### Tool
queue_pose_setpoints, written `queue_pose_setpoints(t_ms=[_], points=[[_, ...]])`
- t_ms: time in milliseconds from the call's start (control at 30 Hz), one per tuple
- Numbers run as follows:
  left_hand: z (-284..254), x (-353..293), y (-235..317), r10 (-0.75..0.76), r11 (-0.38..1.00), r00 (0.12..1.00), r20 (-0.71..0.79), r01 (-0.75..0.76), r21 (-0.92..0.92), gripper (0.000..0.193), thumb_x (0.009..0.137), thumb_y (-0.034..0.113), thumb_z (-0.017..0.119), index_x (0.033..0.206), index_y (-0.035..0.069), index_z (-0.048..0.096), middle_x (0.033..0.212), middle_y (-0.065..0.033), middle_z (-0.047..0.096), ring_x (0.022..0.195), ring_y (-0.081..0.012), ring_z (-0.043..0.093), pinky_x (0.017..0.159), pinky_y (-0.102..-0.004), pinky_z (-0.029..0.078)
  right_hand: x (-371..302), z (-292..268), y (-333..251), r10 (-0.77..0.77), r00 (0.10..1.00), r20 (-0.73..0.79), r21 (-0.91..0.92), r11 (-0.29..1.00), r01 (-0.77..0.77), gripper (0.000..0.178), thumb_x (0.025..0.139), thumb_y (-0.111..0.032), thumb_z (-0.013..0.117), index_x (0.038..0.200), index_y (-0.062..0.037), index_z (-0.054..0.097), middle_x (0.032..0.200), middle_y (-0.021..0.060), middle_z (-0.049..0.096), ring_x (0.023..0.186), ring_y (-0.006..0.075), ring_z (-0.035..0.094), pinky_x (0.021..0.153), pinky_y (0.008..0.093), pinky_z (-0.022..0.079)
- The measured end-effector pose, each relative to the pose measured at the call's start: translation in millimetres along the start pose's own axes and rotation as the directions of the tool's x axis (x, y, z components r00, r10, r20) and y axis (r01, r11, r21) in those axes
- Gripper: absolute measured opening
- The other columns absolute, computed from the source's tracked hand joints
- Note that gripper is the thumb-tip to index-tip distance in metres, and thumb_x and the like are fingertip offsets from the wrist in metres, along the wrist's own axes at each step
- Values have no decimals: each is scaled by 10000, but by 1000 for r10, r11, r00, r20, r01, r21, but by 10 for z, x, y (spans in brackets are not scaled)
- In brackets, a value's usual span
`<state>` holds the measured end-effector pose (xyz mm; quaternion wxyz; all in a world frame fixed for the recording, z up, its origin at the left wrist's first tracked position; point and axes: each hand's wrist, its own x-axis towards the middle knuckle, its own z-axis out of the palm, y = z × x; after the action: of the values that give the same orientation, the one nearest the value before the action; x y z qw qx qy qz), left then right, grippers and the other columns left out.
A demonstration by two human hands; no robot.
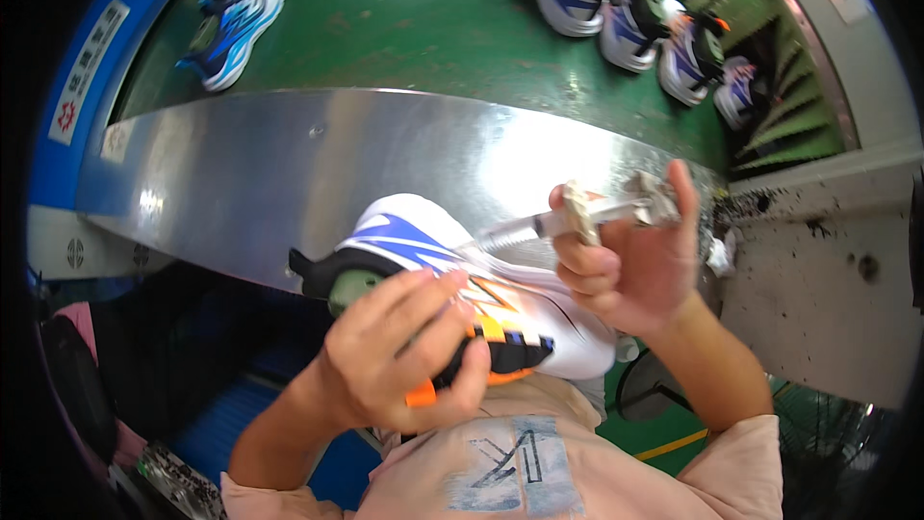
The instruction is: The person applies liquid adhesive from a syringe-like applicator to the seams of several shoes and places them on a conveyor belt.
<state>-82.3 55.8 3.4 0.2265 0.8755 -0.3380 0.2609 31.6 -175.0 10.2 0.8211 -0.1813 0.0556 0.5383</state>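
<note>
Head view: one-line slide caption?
Left hand grips a white, purple and orange shoe; right hand holds a syringe, tip at the shoe's side.

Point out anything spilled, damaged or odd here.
Dark stains blotch the pale panel right of the metal bench, like smeared residue. A crumpled white scrap near them looks like litter. The syringe in the right hand has lumpy, pale wrapping in two places, which looks improvised.

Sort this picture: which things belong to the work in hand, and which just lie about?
In the work:
white-and-purple shoe, in the left hand
syringe, in the right hand

Apparently just lying about:
blue shoe on the green surface
four similar shoes, upper right
</note>
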Motion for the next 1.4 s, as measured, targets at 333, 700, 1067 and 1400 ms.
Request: queue_pose_setpoints(t_ms=[333, 700, 1067, 1400], points=[[156, -353, 195, -65, 968, 989, -136, 95, 234, 167, 882, 217, 555, 1032, 165, 502, 1001, 2, 578, 969, -205, 667, 895, -345, 487, -14, 538, 40, 11, 992, -127, -627, 774, -89, 1169, 676, -917, 352, 1293, 75, 363, 709, -10, 417, 587, 34, 344, 473, 181, 244], [118, -539, 314, -114, 948, 993, -42, 121, 294, 288, 863, 235, 630, 1077, 209, 440, 1065, 4, 525, 998, -173, 642, 931, -353, 440, -534, 636, -34, 39, 913, -406, -568, 772, -286, 1244, 530, -863, 593, 1309, 79, 356, 892, 58, 465, 695, 65, 403, 570, 183, 331], [140, -563, 369, -113, 910, 993, -16, 110, 399, 299, 886, 225, 630, 1090, 184, 415, 1068, -61, 540, 993, -265, 636, 924, -443, 483, -1315, 185, 210, -225, 969, -104, -470, 870, 152, 1254, 519, -855, 619, 1279, 105, 349, 889, 42, 481, 699, 47, 402, 598, 180, 315], [86, -355, 317, -80, 909, 994, 74, 42, 415, 474, 843, 247, 698, 1153, 62, 391, 1167, -163, 533, 1043, -378, 608, 893, -506, 519, -1591, -257, 624, -484, 875, 8, -232, 851, 472, 1219, 597, -877, 549, 1311, 78, 295, 816, 41, 472, 688, 65, 394, 598, 194, 283]])
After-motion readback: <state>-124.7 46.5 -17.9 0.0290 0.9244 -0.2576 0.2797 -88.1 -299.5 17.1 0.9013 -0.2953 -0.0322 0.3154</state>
